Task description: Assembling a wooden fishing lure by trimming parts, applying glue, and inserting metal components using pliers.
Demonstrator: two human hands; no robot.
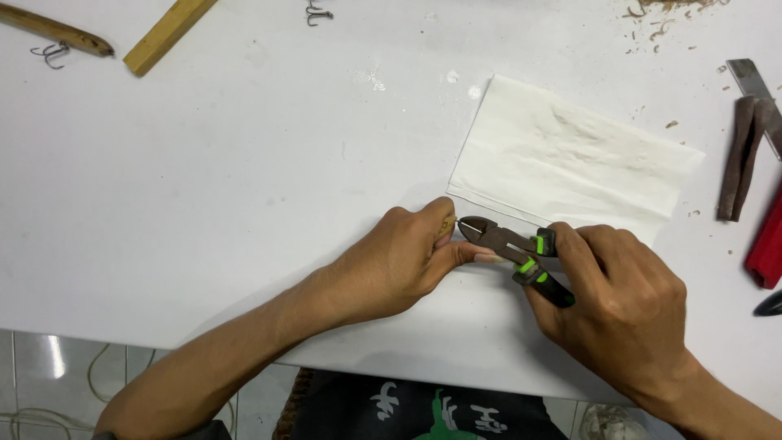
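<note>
Surroundings: a white paper towel [570, 159] is lying flat on the white worktop [204, 204] just beyond the hands, its near edge running close behind the pliers; nothing is sitting between the two hands and their work.
Far left corner: a brown wooden lure body [57, 31] is lying with a treble hook [50, 54] hanging beside it, and a pale wooden stick [167, 37] is slanting next to them.
Far edge: a second treble hook [318, 14] is showing partly, cut off by the frame.
Far right corner: wood shavings [664, 20] are scattering over the surface.
Right edge: a rolled strip of dark sandpaper [740, 159] is lying against a metal blade [757, 94]; a red handle [767, 248] and a black tip [770, 304] are poking in below them.
Pliers: the pliers [505, 244] are resting near the worktop's near edge, right of centre, looking dark and worn, with black handles banded in bright green.
Small piece: a light wooden piece [445, 226] is peeking out of the left fist, mostly hidden.
Left hand: the left hand [391, 265] is curling closed around the wooden piece, pressing it to the worktop.
Right hand: the right hand [627, 314] is gripping the pliers' handles, the tool's tip touching a fine wire at the piece's end.
Count: two hands, one pliers, two hooks, one towel.
</note>
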